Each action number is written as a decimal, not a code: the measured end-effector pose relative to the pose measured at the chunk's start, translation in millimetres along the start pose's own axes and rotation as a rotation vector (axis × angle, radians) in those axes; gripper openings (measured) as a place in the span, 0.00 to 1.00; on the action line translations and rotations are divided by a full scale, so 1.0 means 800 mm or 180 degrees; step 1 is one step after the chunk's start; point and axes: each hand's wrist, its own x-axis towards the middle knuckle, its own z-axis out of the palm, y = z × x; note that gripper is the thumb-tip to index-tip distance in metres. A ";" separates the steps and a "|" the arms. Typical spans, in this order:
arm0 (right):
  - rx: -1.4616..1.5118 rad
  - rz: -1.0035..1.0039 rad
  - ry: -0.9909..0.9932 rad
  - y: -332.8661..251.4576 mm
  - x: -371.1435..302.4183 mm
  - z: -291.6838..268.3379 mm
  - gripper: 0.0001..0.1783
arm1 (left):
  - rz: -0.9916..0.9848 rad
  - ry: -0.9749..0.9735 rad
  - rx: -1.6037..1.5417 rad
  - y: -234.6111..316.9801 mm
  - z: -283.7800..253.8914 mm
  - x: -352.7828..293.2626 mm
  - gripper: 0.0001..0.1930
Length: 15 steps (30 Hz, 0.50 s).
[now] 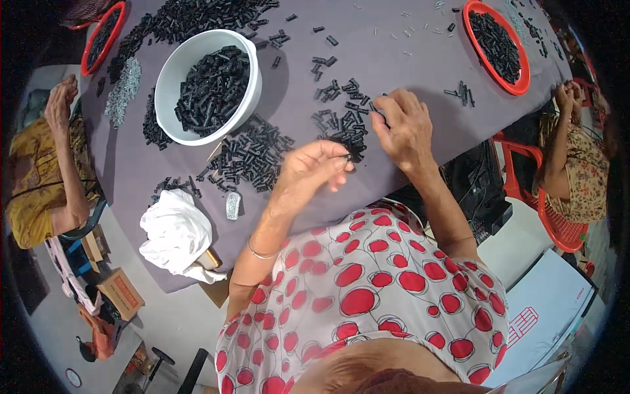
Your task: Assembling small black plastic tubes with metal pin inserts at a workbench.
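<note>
Clearly, both hands are over black plastic pieces (341,131) strewn on the grey-covered bench (394,72). The left hand (315,165) pinches one small black part (348,158) between its fingertips. The right hand (403,125) is curled at the edge of that loose heap, its fingertips beside a dark piece (whether it grips the piece, I cannot tell). Seen from the left hand, the heap lies at one o'clock, a second black pile (246,161) at nine, and a white bowl (254,85) filled with similar pieces at ten. A crumpled white cloth (176,233) sits at eight o'clock, with a small glittery clear lump (233,205) just beside it. At nine o'clock from the bowl is a heap of clear bits (123,92). A red tray (522,85) of black pieces stands at two o'clock from the right hand. Another person (49,171) sits at the view's nine o'clock edge.
</note>
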 end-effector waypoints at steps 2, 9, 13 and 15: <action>-0.0005 0.0016 0.0033 0.000 -0.002 0.004 0.11 | -0.0023 0.0023 -0.0020 0.002 0.001 -0.001 0.09; 0.0641 0.0271 0.0369 -0.007 -0.007 -0.003 0.12 | 0.0123 0.0107 -0.0145 0.000 -0.001 -0.001 0.10; 0.3013 0.1543 -0.0535 -0.017 -0.007 -0.030 0.09 | 0.0264 0.0131 -0.0271 -0.004 -0.003 0.002 0.10; 0.3536 0.1663 -0.0686 -0.020 -0.004 -0.038 0.08 | 0.0353 0.0202 -0.0137 -0.004 -0.001 0.002 0.10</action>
